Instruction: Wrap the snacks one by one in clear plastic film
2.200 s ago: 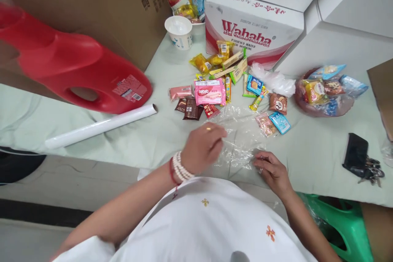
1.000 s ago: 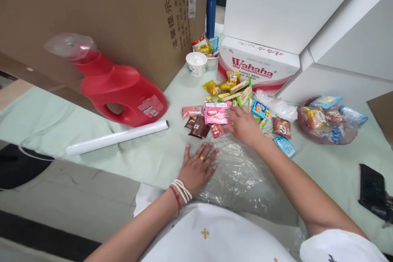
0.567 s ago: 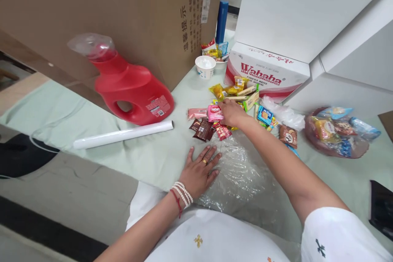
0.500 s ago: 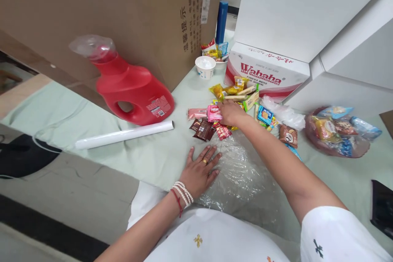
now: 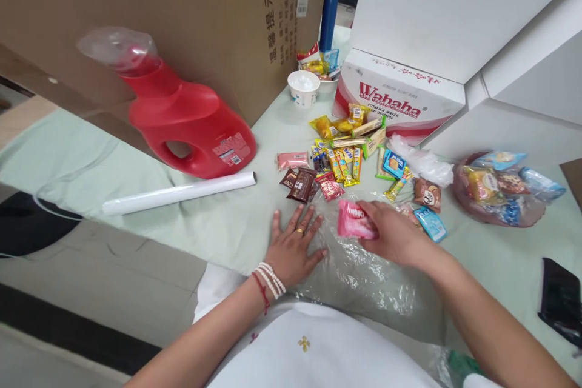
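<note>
In my right hand (image 5: pixel 391 233) is a pink nabati snack packet (image 5: pixel 353 219), gripped at its right end above the clear plastic bag (image 5: pixel 364 279). My left hand (image 5: pixel 295 242) lies flat with fingers spread, at the bag's left edge on the pale green cloth. Beyond it are dark brown packets (image 5: pixel 302 185), a red packet (image 5: pixel 330 185) and a pink packet (image 5: pixel 292 160). Several slim yellow sticks (image 5: pixel 344 163) lie behind these, with yellow-wrapped snacks (image 5: pixel 325 127) farther back. Right of them sit a blue packet (image 5: pixel 393 163), a brown packet (image 5: pixel 427 194) and a light blue packet (image 5: pixel 430 224).
A red detergent jug (image 5: pixel 195 121) and a white roll (image 5: pixel 179 192) stand and lie at left before a large cardboard box (image 5: pixel 182 12). Behind are a paper cup (image 5: pixel 304 90) and a Wahaha carton (image 5: pixel 400 97). At right are a snack-filled bowl (image 5: pixel 527 218) and a black phone-like object (image 5: pixel 561 297).
My right hand has picked the pink nabati packet out of the pile and brought it back toward me over the plastic bag. My left hand stays flat in nearly the same place.
</note>
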`<state>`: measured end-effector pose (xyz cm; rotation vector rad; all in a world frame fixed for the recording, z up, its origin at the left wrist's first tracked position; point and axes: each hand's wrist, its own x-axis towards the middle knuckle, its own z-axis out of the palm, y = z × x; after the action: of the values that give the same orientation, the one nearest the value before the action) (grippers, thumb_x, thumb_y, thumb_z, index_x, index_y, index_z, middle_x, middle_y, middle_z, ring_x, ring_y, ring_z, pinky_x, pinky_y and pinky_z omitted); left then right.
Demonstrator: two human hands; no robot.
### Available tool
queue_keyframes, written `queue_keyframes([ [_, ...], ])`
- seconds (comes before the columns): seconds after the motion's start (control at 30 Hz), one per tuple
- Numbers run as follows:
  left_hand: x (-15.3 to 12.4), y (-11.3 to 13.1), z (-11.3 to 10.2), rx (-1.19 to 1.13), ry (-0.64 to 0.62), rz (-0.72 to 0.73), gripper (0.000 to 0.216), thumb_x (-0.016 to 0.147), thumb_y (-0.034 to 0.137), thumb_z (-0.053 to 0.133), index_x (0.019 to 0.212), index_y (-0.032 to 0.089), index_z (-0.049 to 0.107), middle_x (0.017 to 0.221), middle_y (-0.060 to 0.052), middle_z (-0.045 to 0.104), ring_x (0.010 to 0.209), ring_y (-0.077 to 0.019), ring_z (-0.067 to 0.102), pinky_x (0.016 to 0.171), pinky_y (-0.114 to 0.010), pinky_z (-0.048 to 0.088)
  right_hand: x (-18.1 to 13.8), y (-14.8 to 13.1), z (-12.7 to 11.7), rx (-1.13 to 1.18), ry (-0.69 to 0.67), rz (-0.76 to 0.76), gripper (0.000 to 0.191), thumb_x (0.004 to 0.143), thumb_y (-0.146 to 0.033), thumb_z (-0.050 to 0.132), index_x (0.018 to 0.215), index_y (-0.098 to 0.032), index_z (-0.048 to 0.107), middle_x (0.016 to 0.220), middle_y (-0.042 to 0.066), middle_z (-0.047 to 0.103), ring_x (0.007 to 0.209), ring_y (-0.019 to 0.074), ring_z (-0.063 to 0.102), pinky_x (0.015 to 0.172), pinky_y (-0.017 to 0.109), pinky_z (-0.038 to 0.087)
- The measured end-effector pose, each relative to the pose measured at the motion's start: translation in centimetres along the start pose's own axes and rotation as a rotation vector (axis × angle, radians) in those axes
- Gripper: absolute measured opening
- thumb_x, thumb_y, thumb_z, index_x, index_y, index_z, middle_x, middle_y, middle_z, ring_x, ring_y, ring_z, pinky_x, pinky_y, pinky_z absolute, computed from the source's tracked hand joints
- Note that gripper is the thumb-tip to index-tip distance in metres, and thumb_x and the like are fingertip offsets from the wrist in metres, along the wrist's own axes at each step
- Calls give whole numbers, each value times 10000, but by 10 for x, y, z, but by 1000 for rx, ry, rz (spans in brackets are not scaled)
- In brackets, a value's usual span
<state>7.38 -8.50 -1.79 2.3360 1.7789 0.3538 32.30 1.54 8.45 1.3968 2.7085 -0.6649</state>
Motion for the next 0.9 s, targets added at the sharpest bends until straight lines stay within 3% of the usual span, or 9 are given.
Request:
queue_keyframes([
  [0.13,-2,-12,-2,-1,-25,46,717,952,576,508,1588,284,351,1658,-120,345,1553,-367,253,1220,-712,-40,-29,-2,40,-32,9,104,722,735,-138,722,1429,-188,531,1283,160,642,1116,325,600,907,402,475],
  [0.3,-1,-20,-8,-21,-21,77,715,961,493,513,1601,242,317,1653,-148,346,1551,-372,260,1225,-702,-11,-22,-16,46,-41,11,82,742,746,-120,716,1457,-173,511,1342,169,609,1171,346,565,982,455,490],
  [0.4,-8,-20,-14,-16,95,103,672,950,352,534,1587,255,343,1632,-130,398,1568,-355,219,1242,-680,38,-11,-22,50,-63,-9,74,714,769,-88,704,1455,-144,515,1354,194,596,1194,358,558,1007,486,495],
  [0.47,-17,-22,-20,-60,128,237,680,912,203,519,1571,278,367,1585,-109,478,1561,-318,259,1260,-648,85,-14,-20,52,-29,10,72,762,771,-81,723,1488,-158,478,1459,207,517,1263,366,533,1043,504,485],
  [0.57,-29,-31,-30,-227,-58,520,728,812,89,486,1516,267,432,1532,-101,545,1485,-241,421,1272,-534,235,-46,-12,49,128,67,5,802,832,-156,736,1548,-210,379,1577,190,384,1390,346,449,1115,501,448],
  [0.63,-35,-40,-34,-306,-193,591,672,781,112,509,1442,234,501,1543,-121,527,1458,-244,458,1250,-507,302,-80,-5,52,234,63,-66,691,908,-240,693,1530,-252,393,1526,165,450,1371,309,472,1107,481,464],
  [0.7,-39,-48,-33,-303,-234,594,572,818,171,552,1387,224,538,1545,-132,521,1460,-272,451,1236,-528,306,-113,2,63,268,39,-95,570,929,-305,686,1459,-264,482,1445,157,527,1301,306,527,1063,484,500],
  [0.8,-40,-52,-25,-209,-159,591,486,922,334,599,1393,230,534,1485,-126,587,1408,-277,502,1188,-509,323,-143,12,94,260,136,-75,319,963,-252,630,1281,-245,615,1389,153,571,1266,303,552,1028,490,517],
  [0.9,-35,-46,-19,-90,-73,523,557,930,509,606,1417,248,536,1509,-138,563,1347,-319,536,1085,-534,344,-145,18,111,327,262,-54,170,1009,-173,516,1066,-240,662,1282,123,637,1161,251,615,970,433,542],
])
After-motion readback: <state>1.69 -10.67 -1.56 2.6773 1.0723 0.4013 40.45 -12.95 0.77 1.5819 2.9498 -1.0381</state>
